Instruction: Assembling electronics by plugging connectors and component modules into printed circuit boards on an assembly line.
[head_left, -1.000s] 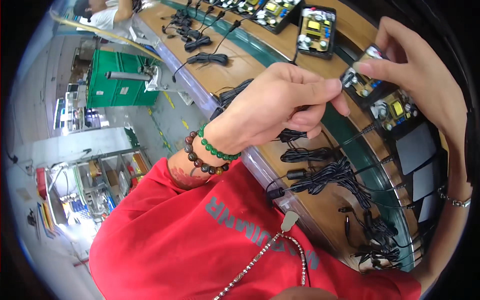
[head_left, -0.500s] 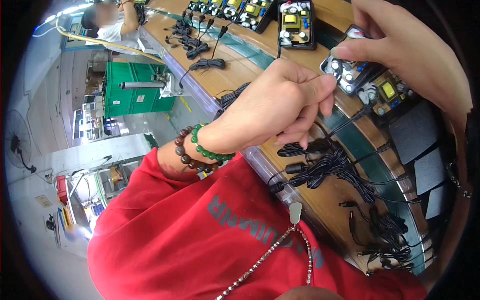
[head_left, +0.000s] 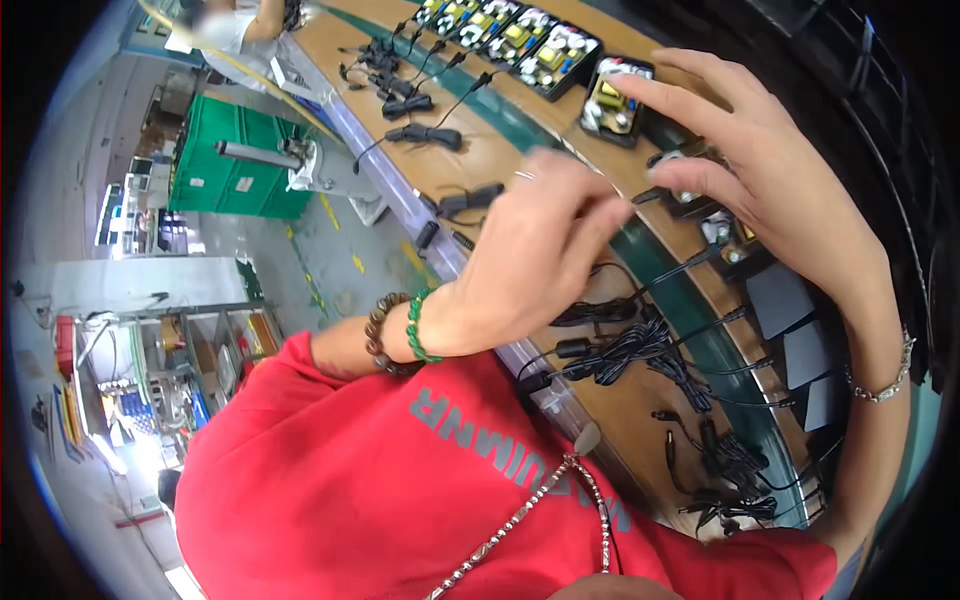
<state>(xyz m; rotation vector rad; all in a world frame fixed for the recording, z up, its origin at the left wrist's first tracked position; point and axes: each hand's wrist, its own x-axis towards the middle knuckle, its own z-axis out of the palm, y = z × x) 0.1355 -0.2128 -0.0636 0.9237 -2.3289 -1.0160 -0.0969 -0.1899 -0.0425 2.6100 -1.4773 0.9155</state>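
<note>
My left hand (head_left: 525, 240), with a green bead bracelet (head_left: 415, 328), hovers over the wooden bench. Its fingers are smeared by motion, and nothing shows held in it. My right hand (head_left: 760, 165) is open, thumb and fingers spread, over open-cased circuit boards. Its forefinger overlaps a black-cased board (head_left: 607, 115); whether it touches is unclear. Below its thumb lies a second board (head_left: 690, 198), partly hidden by the hand. A third board (head_left: 725, 240) with a black cable sits beside it.
More black-cased boards (head_left: 545, 60) line the far side of the bench. Bundled black cables (head_left: 635, 350) lie between my arms, with others (head_left: 430, 135) farther left. Dark flat covers (head_left: 780, 300) sit at the right. A green crate (head_left: 235, 165) stands beyond the bench; another person (head_left: 235, 30) is at the far left.
My right hand has let go of the white-topped board and spread its fingers toward the board farther away. My left hand has drawn back left from the boards. The view has shifted.
</note>
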